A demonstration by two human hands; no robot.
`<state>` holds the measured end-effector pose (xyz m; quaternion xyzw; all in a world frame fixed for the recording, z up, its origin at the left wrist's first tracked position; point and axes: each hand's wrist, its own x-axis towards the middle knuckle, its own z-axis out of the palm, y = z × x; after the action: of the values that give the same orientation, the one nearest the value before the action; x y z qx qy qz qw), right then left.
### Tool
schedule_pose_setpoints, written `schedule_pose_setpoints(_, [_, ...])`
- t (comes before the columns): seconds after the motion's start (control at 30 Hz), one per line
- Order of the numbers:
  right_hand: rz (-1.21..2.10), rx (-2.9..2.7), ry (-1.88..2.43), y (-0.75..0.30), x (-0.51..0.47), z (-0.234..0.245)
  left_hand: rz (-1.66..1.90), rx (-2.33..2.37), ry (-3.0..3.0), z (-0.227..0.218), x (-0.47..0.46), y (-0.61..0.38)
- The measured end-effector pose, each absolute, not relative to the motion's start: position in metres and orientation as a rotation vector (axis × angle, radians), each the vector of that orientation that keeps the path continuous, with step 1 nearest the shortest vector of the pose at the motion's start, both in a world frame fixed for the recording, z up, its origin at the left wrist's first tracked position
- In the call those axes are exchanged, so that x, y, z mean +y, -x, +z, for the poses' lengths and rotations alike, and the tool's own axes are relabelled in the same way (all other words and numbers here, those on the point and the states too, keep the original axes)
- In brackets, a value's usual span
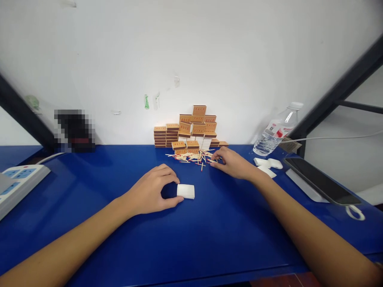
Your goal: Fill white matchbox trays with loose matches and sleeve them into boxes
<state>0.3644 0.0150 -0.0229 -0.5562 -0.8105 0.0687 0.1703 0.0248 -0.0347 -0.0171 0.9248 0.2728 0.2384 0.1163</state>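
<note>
My left hand (154,189) grips a small white matchbox tray (186,191) by its left end, thumb in front and fingers behind. The tray rests on the blue tabletop (191,243). Farther back, a loose heap of red-tipped matchsticks (191,156) lies spread on the table. At the heap's right side, my right hand (229,162) has its thumb and fingers pinched together around matchsticks; how many is too small to tell. Behind the heap rise stacked orange-brown matchboxes (198,128), with two more matchboxes (192,145) lying close to the matches.
Several white trays (265,164) lie right of my right hand. Beyond them are a tilted water bottle (275,129) and a black phone (321,179) on a white object. A power strip (24,179) sits at the left. The white wall (233,63) closes off the back.
</note>
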Motion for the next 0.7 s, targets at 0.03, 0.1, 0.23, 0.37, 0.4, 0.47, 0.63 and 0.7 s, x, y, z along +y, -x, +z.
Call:
schedule_pose_setpoints(0.03, [0.214,-2.305,1.595,-0.363,0.015,-0.024,0.699,0.795,-2.713,-0.017,-0.035,-0.025])
schedule_pose_setpoints(0.1, [0.240,-2.312,1.630,-0.361,0.015,-0.025,0.707,0.792,-2.717,-0.016,-0.034,-0.025])
schedule_pose_setpoints(0.23, [0.242,-2.344,1.712,-0.357,0.012,-0.024,0.706,0.810,-2.712,-0.016,-0.033,-0.023])
schedule_pose_setpoints(0.37, [0.264,-2.386,1.763,-0.357,0.008,-0.021,0.698,0.815,-2.718,-0.014,-0.034,-0.023])
schedule_pose_setpoints(0.4, [0.275,-2.386,1.758,-0.355,0.006,-0.020,0.702,0.811,-2.719,-0.014,-0.035,-0.024])
schedule_pose_setpoints(0.47, [0.315,-2.367,1.694,-0.349,-0.002,-0.014,0.714,0.798,-2.711,-0.014,-0.036,-0.025])
schedule_pose_setpoints(0.63, [0.524,-2.321,1.345,-0.312,-0.036,0.003,0.729,0.766,-2.678,-0.018,-0.037,-0.028])
schedule_pose_setpoints(0.7, [0.625,-2.342,1.286,-0.296,-0.050,0.006,0.732,0.773,-2.673,-0.020,-0.038,-0.029])
